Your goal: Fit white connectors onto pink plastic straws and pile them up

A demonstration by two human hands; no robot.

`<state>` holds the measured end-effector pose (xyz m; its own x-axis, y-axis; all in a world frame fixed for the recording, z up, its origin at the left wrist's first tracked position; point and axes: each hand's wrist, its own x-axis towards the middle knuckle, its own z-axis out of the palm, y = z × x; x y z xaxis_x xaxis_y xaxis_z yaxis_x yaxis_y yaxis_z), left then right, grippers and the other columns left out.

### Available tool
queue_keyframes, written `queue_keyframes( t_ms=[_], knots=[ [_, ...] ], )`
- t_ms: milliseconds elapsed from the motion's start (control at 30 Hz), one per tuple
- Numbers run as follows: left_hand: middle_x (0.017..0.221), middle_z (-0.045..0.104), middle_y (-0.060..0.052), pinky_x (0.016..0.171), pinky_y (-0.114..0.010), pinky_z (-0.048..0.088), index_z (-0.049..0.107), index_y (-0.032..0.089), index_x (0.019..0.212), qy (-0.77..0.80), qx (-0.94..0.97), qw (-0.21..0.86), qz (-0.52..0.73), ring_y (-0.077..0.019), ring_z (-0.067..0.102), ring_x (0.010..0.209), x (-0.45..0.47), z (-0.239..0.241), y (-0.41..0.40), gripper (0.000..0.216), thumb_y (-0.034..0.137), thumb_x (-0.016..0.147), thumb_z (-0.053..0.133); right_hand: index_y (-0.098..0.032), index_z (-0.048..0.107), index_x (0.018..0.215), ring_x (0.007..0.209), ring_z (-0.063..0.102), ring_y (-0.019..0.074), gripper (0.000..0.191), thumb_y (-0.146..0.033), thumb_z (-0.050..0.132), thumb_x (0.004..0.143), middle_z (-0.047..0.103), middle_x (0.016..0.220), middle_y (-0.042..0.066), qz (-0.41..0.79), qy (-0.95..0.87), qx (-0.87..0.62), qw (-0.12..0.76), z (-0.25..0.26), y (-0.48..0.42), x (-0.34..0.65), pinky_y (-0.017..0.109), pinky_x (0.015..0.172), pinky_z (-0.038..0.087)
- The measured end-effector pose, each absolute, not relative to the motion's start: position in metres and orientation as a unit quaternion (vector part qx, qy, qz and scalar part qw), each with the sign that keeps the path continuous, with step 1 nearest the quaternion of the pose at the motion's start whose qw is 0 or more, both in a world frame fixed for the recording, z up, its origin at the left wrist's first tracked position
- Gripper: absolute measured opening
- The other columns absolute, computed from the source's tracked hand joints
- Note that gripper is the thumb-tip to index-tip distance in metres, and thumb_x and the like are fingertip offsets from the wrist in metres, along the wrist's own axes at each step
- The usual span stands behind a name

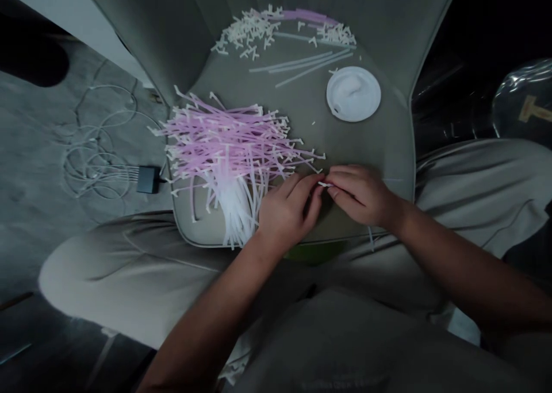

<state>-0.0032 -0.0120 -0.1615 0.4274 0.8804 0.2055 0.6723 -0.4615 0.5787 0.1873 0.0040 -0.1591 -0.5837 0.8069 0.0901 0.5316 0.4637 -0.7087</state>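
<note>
My left hand (293, 203) and my right hand (360, 195) meet fingertip to fingertip above the front of a grey chair seat. Both are closed in a pinch. Between them shows a small white plastic connector (323, 184), at my left fingertips, with a short bit of purple tube (330, 185) at my right fingertips. Most of that tube is hidden. Beside my left hand lies a heap of purple tubes (228, 137) with white connectors on their ends. A bundle of whitish tubes (235, 203) fans out below the heap, partly behind my left hand.
Loose white connectors (250, 31) are piled at the seat's back, near purple strips (310, 16). Several pale tubes (302, 64) lie in front of them. A round white lid (353, 94) holds something white. On the floor left are coiled cables (99, 157) and a dark box (148, 180).
</note>
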Motion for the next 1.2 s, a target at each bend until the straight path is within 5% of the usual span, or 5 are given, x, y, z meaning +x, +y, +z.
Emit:
queue_keyframes(
  t_ms=[300, 633, 1200],
  knots=[
    [0.09, 0.068, -0.006, 0.066, -0.027, 0.046, 0.057, 0.018, 0.106, 0.454, 0.848, 0.162, 0.222, -0.0158, 0.062, 0.078, -0.003, -0.16, -0.013, 0.021, 0.03, 0.094, 0.046, -0.021, 0.04, 0.066, 0.063, 0.042, 0.0135, 0.027, -0.02, 0.042, 0.092, 0.045, 0.065, -0.001, 0.363, -0.826, -0.371, 0.22, -0.158, 0.004, 0.192, 0.03, 0.064, 0.03],
    [0.076, 0.064, -0.004, 0.062, -0.028, 0.04, 0.056, 0.019, 0.088, 0.447, 0.858, 0.159, 0.196, -0.0147, 0.059, 0.07, -0.004, -0.16, -0.013, 0.021, 0.027, 0.096, 0.039, -0.018, 0.045, 0.065, 0.062, 0.043, 0.0107, 0.03, -0.022, 0.043, 0.095, 0.046, 0.064, -0.002, 0.449, -0.766, -0.394, 0.235, -0.15, -0.001, 0.19, 0.027, 0.06, 0.03],
    [0.068, 0.061, -0.004, 0.059, -0.029, 0.037, 0.051, 0.019, 0.08, 0.503, 0.831, 0.173, 0.16, -0.0158, 0.057, 0.063, 0.008, -0.168, -0.02, 0.028, 0.028, 0.096, 0.03, -0.019, 0.047, 0.069, 0.062, 0.042, 0.0108, 0.022, -0.017, 0.042, 0.09, 0.047, 0.065, -0.002, 0.402, -0.756, -0.453, 0.248, -0.159, -0.008, 0.178, 0.026, 0.061, 0.03]
  ],
)
